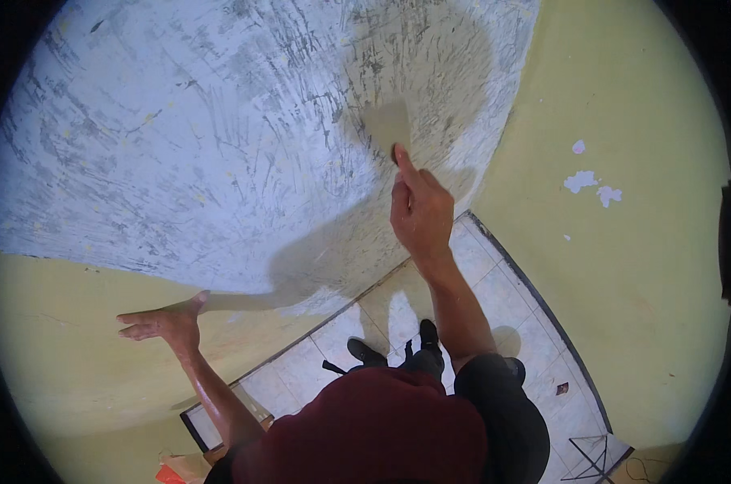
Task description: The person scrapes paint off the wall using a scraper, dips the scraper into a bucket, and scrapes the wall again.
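My right hand (423, 209) grips a putty knife or scraper (390, 124), forefinger stretched along it. Its flat blade is blurred and lies against or very close to the wall; the handle is mostly hidden in my fist. Around it, the wall (220, 151) is whitish with grey scratch marks and small yellow flecks. To the left, my left hand (175, 320) is spread with fingers apart, holding nothing. It is before the yellow painted lower part of the wall (81, 339); whether it touches the surface I cannot tell.
A yellow wall (632, 272) with white chipped patches (581, 181) meets this wall at a corner on the right. Pale floor tiles (480, 266) lie below. A dark-edged box-like object (199, 426) stands lower left. Thin black bars (589, 458) show lower right, near a small brown scrap (562, 388).
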{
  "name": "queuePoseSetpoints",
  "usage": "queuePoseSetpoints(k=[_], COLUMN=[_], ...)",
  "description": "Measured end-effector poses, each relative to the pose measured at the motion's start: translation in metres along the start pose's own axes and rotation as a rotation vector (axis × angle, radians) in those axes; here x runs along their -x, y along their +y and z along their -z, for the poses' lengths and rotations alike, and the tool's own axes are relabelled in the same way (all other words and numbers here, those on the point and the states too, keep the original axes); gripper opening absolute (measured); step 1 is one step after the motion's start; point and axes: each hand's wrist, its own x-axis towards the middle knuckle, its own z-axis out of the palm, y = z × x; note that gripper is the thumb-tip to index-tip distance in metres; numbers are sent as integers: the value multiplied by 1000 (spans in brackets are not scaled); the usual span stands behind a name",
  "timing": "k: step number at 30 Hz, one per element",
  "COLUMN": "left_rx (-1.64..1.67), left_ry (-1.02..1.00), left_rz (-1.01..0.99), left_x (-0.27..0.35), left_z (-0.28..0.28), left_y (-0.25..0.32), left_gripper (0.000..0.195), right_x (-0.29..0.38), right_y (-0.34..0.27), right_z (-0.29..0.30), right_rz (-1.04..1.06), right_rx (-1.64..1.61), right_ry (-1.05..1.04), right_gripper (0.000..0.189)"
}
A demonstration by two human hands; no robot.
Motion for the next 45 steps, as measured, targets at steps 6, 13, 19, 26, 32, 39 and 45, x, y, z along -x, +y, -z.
queuePoseSetpoints(k=[6,13,19,26,32,39,45], left_rx=[19,54,64,59,53,129,134], left_ry=[16,-36,13,-13,2,-29,-10], left_rz=[10,107,25,43,43,139,108], left_x=[0,-1,0,-1,-4,0,2], left_z=[1,4,6,5,5,7,16], left_y=[7,10,8,11,5,6,13], left_gripper=[164,164,163,164,163,165,160], right_x=[3,14,-45,-31,-22,-68,1], right_y=[3,5,-19,-9,-13,-37,-72], right_z=[-7,-8,20,15,7,11,-19], right_rz=[-17,-76,-62,-49,15,202,339], right_rx=[34,-99,-16,20,7,-24,-10], right_ry=[-8,30,41,3,-32,94,-63], right_gripper=[43,38,35,36,39,43,46])
